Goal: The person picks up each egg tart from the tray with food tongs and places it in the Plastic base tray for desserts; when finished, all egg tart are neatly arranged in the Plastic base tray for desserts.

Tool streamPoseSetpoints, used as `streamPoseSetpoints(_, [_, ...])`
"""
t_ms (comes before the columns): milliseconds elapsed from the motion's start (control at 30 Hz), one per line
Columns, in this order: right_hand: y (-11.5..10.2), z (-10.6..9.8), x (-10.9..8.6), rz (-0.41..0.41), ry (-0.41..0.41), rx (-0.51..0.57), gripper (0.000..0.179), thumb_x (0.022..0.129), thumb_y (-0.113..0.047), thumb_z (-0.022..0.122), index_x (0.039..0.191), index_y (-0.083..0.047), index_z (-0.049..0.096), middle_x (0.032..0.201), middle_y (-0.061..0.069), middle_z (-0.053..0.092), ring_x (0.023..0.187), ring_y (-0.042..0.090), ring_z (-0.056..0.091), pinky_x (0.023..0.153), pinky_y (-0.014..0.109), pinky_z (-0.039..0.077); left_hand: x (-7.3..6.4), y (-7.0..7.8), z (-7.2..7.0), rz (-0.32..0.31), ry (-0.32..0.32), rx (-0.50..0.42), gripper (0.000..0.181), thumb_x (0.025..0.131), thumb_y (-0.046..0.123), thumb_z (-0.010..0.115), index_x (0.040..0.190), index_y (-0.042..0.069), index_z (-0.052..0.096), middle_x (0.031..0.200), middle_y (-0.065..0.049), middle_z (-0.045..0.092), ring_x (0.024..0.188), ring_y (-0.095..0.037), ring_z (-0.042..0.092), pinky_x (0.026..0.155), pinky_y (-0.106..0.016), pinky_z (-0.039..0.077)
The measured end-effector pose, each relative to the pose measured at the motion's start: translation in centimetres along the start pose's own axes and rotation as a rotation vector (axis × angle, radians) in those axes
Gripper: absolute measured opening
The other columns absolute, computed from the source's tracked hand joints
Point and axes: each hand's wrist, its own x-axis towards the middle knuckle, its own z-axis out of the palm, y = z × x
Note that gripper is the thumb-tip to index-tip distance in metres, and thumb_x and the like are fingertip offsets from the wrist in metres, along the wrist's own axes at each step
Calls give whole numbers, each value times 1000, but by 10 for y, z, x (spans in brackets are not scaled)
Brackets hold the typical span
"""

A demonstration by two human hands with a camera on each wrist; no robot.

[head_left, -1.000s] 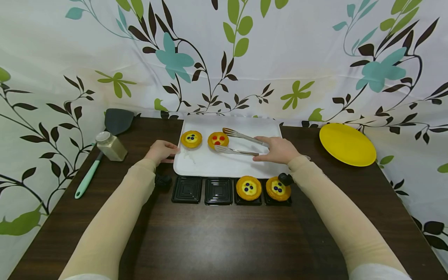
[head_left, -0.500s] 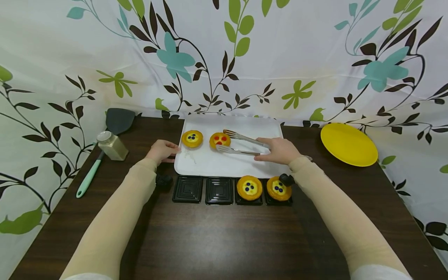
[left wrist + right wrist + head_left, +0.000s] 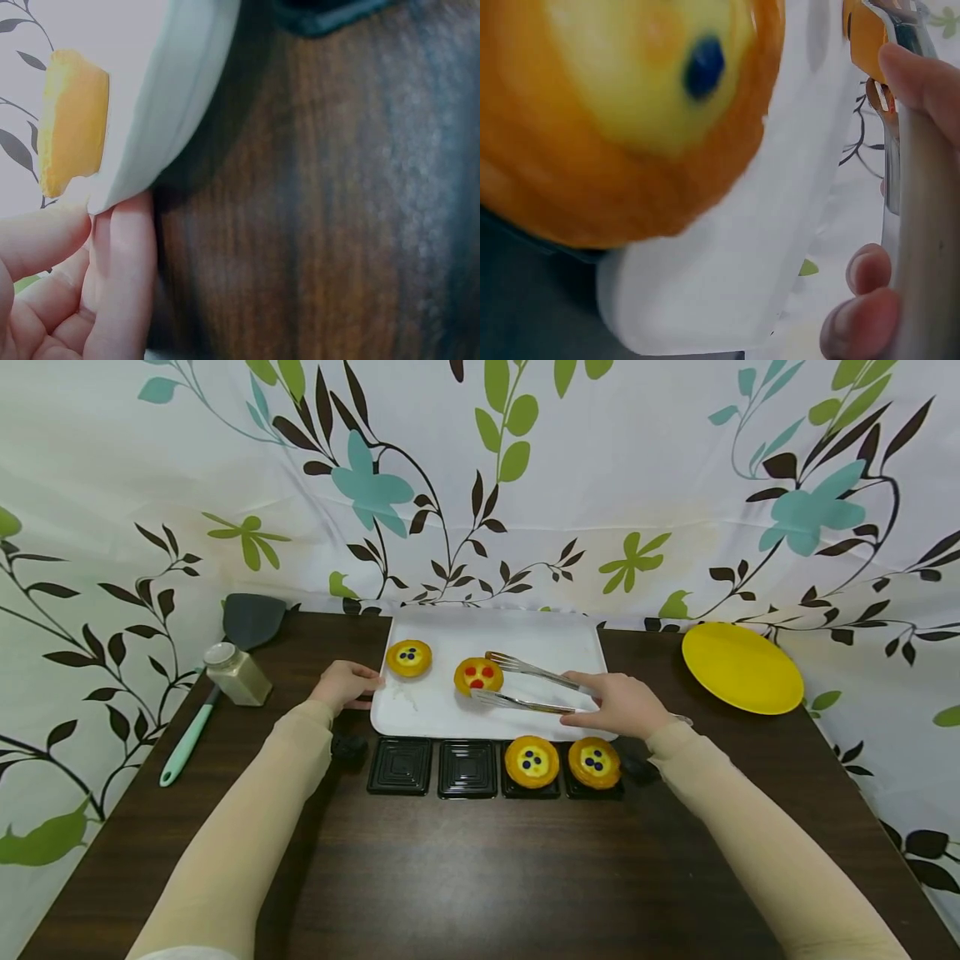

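My left hand (image 3: 345, 683) pinches the left edge of a white tray (image 3: 427, 718); the left wrist view shows thumb and fingertips gripping its rim (image 3: 176, 97). In my right hand (image 3: 621, 703) is a pair of metal tongs (image 3: 542, 674). Their two arms lie on either side of an egg tart with red dots (image 3: 472, 668), tips at its right side, over the tray. Another tart, with blue dots (image 3: 408, 657), sits at the tray's left. In the right wrist view, a close blue-dotted tart (image 3: 645, 112) fills the upper left.
Along the tray's front stand two bare black square holders (image 3: 400, 767) and two carrying blue-dotted tarts (image 3: 532, 762). A yellow plate (image 3: 742, 668) is at the back right. On the left are a seasoning jar (image 3: 237, 674) and a spatula with green handle (image 3: 189, 739).
My right hand has drawn the tongs right and toward me, and the red-dotted tart has shifted the same way on the tray. The left hand keeps its grip on the edge.
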Motion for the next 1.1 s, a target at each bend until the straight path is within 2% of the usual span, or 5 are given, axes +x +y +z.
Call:
streamPoseSetpoints(300, [-5,4,-30,-30,18,-5,81,73,-65,69,140,-22,49,60,-3,42,53,13,36,45,25,28,-2,3,0,13,-2,10,40,97,14,55,130,-9,50,128,-24,48,108,-30,57,83,-32,56])
streamPoseSetpoints(500, [-9,6,-45,-65,47,-10,76,74,-59,72,137,-23,52,61,-5,42,53,10,35,46,23,26,0,0,0,23,0,15,41,96,14,56,130,-9,50,128,-23,48,101,-27,59,80,-30,57])
streamPoseSetpoints(633, [-10,9,-52,-70,34,3,74,74,-59,72,136,-24,53,63,-6,44,54,10,37,46,23,29,0,-1,1,16,2,17,42,96,16,56,130,-8,50,128,-23,48,102,-27,59,80,-30,57])
streamPoseSetpoints(833, [-13,13,-59,-89,8,2,74,76,-61,69,136,-23,53,71,-7,54,62,10,43,53,24,39,-1,-1,0,25,-5,8,42,97,15,55,131,-9,48,130,-24,47,108,-31,57,83,-32,56])
streamPoseSetpoints(1100, [-18,19,-66,-167,25,-47,73,76,-67,65,135,-26,54,78,-6,60,61,7,42,53,21,40,-1,-1,1,20,0,11,42,97,15,55,131,-9,49,130,-24,47,108,-31,57,84,-32,56])
